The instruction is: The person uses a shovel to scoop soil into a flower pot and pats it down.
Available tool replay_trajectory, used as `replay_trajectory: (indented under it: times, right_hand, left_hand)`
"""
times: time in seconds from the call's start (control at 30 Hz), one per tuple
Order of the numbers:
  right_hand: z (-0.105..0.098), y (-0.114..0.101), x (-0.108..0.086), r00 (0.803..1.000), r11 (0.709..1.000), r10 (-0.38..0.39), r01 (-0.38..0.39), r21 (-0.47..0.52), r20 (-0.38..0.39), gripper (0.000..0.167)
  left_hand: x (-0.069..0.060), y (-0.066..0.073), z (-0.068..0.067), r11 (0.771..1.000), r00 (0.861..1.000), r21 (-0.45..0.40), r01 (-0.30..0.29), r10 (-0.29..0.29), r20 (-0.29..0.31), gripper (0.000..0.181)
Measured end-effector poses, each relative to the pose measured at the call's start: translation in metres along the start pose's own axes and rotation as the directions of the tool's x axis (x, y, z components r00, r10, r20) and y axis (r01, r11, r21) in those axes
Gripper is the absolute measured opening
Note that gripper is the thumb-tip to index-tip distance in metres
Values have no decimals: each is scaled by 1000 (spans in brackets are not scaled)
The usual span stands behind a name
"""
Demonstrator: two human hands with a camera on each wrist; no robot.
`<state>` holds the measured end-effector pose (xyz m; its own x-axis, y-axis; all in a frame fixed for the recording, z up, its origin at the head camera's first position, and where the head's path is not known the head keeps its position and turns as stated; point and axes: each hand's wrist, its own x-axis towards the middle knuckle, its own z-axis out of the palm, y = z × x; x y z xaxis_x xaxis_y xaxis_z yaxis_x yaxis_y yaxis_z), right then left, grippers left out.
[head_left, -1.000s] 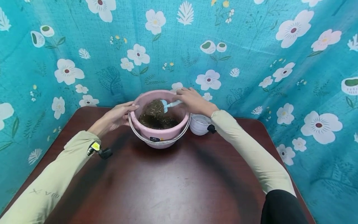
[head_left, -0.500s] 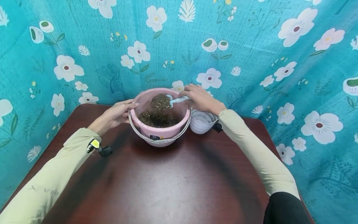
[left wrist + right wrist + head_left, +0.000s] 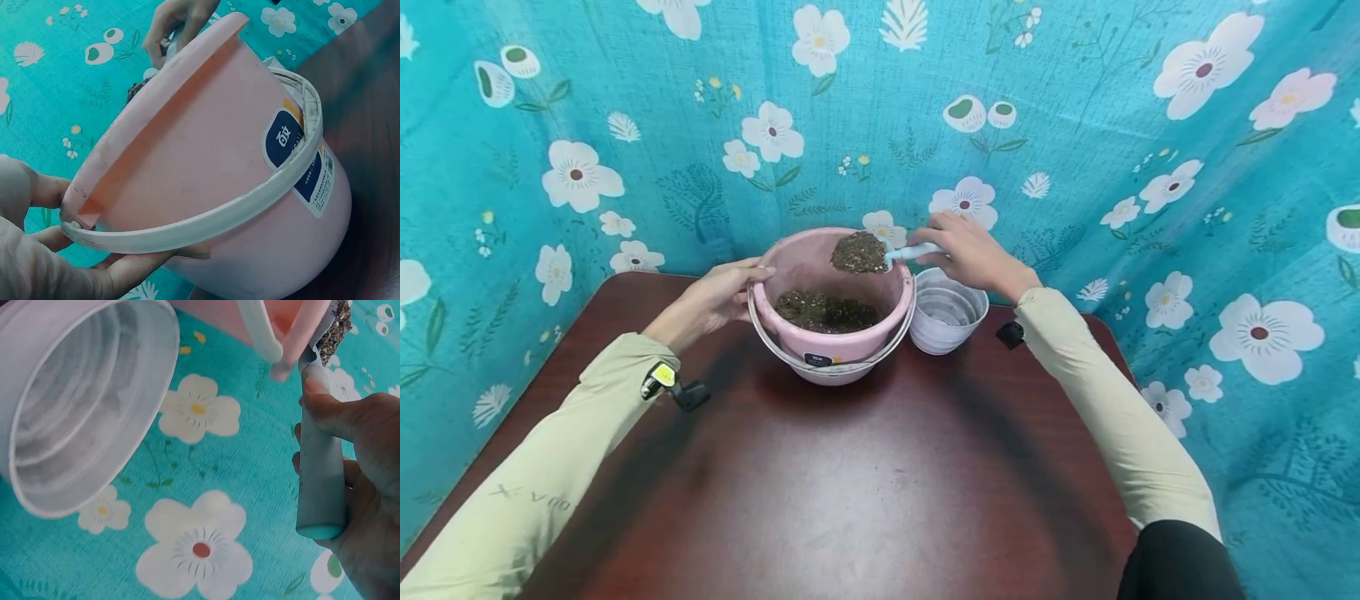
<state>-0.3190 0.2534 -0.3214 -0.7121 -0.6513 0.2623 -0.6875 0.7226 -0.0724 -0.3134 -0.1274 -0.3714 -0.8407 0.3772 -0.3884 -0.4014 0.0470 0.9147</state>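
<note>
My left hand [image 3: 711, 302] holds the left side of a pink bucket [image 3: 790, 340], thumb at the rim and fingers beneath it; the left wrist view shows them beside the white handle's pivot [image 3: 74, 226]. Dark, speckled soil [image 3: 816, 308] lies inside the bucket. In my right hand [image 3: 977, 254] is a small light-blue garden trowel [image 3: 917, 250], gripped round its handle. A heaped load of soil [image 3: 859, 253] sits on the trowel blade, above the bucket's right rim. A white ribbed flowerpot [image 3: 936, 335] stands right of the bucket, below my right hand, with no soil visible inside.
The bucket's white carrying handle [image 3: 850, 371] hangs down across its front. Both containers stand towards the back of a dark red-brown table [image 3: 850, 492]. A blue flowered curtain [image 3: 865, 108] hangs close behind and at the sides.
My right hand has raised the loaded trowel out of the bucket's soil and moved it right, towards the flowerpot. My left hand keeps its hold on the bucket.
</note>
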Motion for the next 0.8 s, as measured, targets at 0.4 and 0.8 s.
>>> replay_trajectory:
  times: [0.4,0.8]
  right_hand:
    - [-14,17,-28,995,995,100,-100,-7,29,24]
    - [-34,38,-57,971,971,237,-237,-15,36,26]
  left_hand:
    - [0,2,0,1000,999,9,7,-7,36,64]
    - [1,2,-3,1000,999,6,10,-10,41,64]
